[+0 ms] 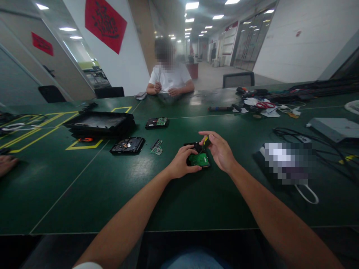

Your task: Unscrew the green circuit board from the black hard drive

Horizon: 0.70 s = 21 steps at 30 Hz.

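A hard drive with a green circuit board (199,160) lies board side up on the green table in front of me. My left hand (183,161) grips it from the left, fingers over the far side and thumb along the near edge. Above its far right part, my right hand (220,149) pinches a screwdriver (206,141) with a yellow and dark handle. The screwdriver points down at the drive; its tip is too small to make out. Left of my hands lie a loose circuit board (157,147), an opened hard drive (128,145) and another hard drive (156,123).
Black trays (101,123) stand at the left, an orange-handled tool (85,140) beside them. Cables, tools and papers (263,104) lie at the back right, near a grey metal box (335,129). Another person (171,78) sits opposite; someone's hand (8,164) rests at the left edge.
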Each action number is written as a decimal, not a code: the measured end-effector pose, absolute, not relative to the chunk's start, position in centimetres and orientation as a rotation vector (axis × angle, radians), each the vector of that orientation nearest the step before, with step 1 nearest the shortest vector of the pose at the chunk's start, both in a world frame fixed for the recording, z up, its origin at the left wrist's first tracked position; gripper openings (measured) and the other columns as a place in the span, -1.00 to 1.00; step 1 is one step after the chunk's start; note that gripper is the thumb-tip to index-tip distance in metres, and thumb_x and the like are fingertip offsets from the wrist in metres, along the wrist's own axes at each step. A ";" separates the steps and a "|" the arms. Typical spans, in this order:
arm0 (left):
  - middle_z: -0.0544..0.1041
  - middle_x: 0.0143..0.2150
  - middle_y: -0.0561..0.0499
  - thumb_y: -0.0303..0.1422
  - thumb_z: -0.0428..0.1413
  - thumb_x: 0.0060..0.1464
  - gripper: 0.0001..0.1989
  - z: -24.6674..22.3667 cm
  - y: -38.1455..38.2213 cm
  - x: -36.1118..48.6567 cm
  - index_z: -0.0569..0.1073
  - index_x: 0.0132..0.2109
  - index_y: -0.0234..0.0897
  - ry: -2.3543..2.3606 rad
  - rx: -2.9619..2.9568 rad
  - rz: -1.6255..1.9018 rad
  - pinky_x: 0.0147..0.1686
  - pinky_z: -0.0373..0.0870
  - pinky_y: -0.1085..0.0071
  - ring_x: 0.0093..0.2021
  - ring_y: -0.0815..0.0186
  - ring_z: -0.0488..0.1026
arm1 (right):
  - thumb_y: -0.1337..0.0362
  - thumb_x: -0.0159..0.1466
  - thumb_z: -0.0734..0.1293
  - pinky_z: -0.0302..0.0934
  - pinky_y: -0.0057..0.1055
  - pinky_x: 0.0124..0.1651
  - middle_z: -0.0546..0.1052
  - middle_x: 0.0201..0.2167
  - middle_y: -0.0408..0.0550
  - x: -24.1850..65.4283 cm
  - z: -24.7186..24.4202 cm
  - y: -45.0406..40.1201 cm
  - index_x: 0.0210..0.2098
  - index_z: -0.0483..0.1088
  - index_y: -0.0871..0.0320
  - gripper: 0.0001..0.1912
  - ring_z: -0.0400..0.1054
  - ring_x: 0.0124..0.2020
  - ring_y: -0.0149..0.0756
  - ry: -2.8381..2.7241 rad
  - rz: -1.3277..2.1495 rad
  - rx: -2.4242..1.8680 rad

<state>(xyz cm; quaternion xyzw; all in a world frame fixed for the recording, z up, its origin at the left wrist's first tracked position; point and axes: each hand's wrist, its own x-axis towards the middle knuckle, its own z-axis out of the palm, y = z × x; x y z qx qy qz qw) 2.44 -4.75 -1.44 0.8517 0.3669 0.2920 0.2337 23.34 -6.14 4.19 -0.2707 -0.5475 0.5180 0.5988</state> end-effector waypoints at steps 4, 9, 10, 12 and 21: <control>0.29 0.43 -0.22 -0.08 0.44 -0.03 -0.33 -1.4 -4.7 2.4 0.48 0.20 -0.13 1.013 2.328 0.789 0.42 0.15 -0.14 0.47 -0.10 0.16 | 0.02 0.41 0.33 0.31 -0.23 0.06 0.54 -0.21 -0.07 23.3 4.3 -6.1 -0.19 0.56 0.04 -0.74 0.45 -0.11 -0.20 -1.225 1.242 -0.572; 0.30 0.42 -0.21 -0.10 0.45 -0.03 -0.33 -1.5 -4.6 2.3 0.48 0.20 -0.12 1.003 2.330 0.792 0.42 0.14 -0.14 0.47 -0.10 0.16 | -0.08 0.45 0.23 0.32 -0.18 0.01 0.51 -0.35 -0.10 23.2 4.2 -6.1 -0.15 0.53 0.03 -0.62 0.44 -0.25 -0.20 -1.215 1.282 -0.550; 0.30 0.42 -0.21 -0.11 0.45 -0.03 -0.34 -1.6 -4.6 2.3 0.48 0.20 -0.12 1.002 2.329 0.794 0.42 0.14 -0.14 0.47 -0.10 0.16 | -0.10 0.45 0.20 0.31 -0.18 0.01 0.50 -0.36 -0.10 23.3 4.2 -6.1 -0.13 0.55 0.03 -0.58 0.43 -0.26 -0.20 -1.226 1.271 -0.559; 0.30 0.42 -0.22 -0.11 0.45 -0.03 -0.33 -1.6 -4.6 2.4 0.48 0.20 -0.12 1.002 2.323 0.797 0.42 0.15 -0.14 0.47 -0.10 0.17 | -0.12 0.46 0.16 0.30 -0.18 0.02 0.50 -0.35 -0.08 23.3 4.1 -6.1 -0.10 0.57 0.05 -0.52 0.41 -0.26 -0.20 -1.254 1.248 -0.582; 0.30 0.43 -0.22 -0.10 0.44 -0.02 -0.34 -1.6 -4.7 2.4 0.48 0.19 -0.13 0.998 2.332 0.805 0.43 0.14 -0.12 0.47 -0.10 0.16 | 0.04 0.44 0.32 0.27 -0.26 0.03 0.53 -0.23 -0.09 23.5 4.0 -6.1 -0.14 0.58 0.03 -0.74 0.42 -0.14 -0.22 -1.332 1.175 -0.603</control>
